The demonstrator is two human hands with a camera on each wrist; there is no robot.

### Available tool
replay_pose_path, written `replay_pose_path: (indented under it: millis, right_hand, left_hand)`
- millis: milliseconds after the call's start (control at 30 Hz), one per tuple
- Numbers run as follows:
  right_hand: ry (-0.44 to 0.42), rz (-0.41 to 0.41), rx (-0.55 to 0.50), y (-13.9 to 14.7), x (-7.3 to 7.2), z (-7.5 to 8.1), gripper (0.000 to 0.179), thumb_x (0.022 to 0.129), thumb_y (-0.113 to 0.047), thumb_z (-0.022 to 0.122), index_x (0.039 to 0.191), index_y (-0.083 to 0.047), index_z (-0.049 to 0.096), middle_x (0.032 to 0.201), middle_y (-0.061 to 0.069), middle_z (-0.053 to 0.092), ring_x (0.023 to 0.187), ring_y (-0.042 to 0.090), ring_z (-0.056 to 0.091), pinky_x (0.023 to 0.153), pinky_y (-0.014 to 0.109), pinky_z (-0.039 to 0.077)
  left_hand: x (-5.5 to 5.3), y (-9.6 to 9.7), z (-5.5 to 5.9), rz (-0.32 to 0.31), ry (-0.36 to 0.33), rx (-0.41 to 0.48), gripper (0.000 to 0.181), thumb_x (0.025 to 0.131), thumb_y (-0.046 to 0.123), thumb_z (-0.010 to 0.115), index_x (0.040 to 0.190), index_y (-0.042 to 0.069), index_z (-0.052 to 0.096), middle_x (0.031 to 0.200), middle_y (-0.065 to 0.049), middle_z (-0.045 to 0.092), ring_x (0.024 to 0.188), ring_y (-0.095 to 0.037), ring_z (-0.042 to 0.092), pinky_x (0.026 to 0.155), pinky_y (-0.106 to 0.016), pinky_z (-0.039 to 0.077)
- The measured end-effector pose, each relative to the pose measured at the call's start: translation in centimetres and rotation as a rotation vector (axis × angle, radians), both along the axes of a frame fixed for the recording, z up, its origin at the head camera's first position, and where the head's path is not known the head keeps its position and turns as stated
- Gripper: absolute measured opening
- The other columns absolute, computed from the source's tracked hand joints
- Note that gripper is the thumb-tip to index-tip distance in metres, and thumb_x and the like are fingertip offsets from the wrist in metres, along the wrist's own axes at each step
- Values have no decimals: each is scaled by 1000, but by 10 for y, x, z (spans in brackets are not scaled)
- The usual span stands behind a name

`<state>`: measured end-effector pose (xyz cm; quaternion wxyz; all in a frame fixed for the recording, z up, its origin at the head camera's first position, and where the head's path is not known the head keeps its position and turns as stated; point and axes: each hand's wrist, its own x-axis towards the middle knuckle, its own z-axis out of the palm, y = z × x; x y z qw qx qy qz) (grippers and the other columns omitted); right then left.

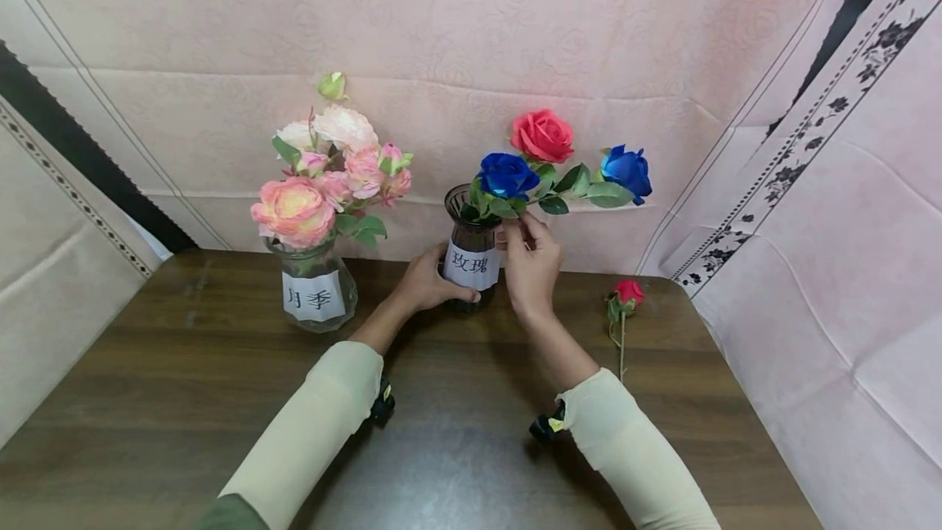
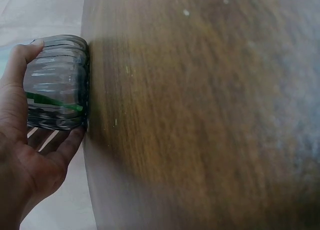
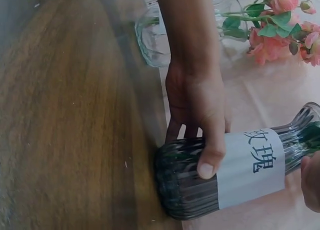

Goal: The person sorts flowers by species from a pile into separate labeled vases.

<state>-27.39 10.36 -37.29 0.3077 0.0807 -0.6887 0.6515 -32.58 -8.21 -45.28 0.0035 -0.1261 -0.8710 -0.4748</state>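
A dark ribbed glass vase (image 1: pixel 468 237) with a white paper label (image 3: pixel 252 162) stands near the table's back edge. My left hand (image 1: pixel 434 280) grips its lower part, thumb across the front, fingers round the far side. Two blue roses (image 1: pixel 508 176) and a large red rose (image 1: pixel 542 136) lean out of it to the right. At the right of the rim, my right hand (image 1: pixel 531 264) has its fingers curled at the rose stems under the leaves; leaves partly hide the pinch. Green stems show through the glass in both wrist views.
Left of it stands a clear glass vase (image 1: pixel 347 293) of pink and white flowers (image 1: pixel 294 211), also labelled. A small red rose (image 1: pixel 629 293) lies on the dark wooden table (image 1: pixel 441 448) at the right. Pale patterned cloth (image 1: pixel 412 15) hangs behind and at both sides.
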Motion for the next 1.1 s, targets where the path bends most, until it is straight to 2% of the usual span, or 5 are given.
replay_pose_path:
  millis: [133,333,633,833,1100]
  right_hand:
    - [30,2,-142,-2,0,-3,27,112,-11,69,135,1,79,106,38,76,86,36,79,76,27,68]
    - [98,-17,-280,-4,-5,1,19,112,-7,69,122,4,80,94,36,72,70,12,75,67,27,67]
    - [18,11,-193,-2,-10,6,10,105,0,70,98,1,75,71,8,70,53,13,63,52,26,57]
    - [1,42,-130,2,-7,6,15,109,-8,71,100,4,74,70,11,68,50,10,62,51,26,58]
    - [-46,75,-123,17,-1,-12,20,110,-10,73,115,9,79,78,9,75,58,15,70,54,28,63]
  left_hand:
    - [0,0,0,-2,6,2,103,75,39,106,161,12,55,149,-14,71,137,-35,68,120,-56,54]
    - [0,1,0,-1,-4,3,105,75,39,106,162,12,53,150,-14,70,138,-36,67,121,-56,54]
    - [1,-1,1,0,-8,6,105,76,36,106,163,10,52,150,-15,70,138,-36,67,120,-57,54]
    - [1,0,3,1,-5,6,101,78,32,105,161,10,53,148,-16,71,136,-37,67,120,-57,54]
    - [2,1,3,-6,-9,12,103,76,33,106,162,10,53,149,-16,70,137,-37,67,120,-56,53]
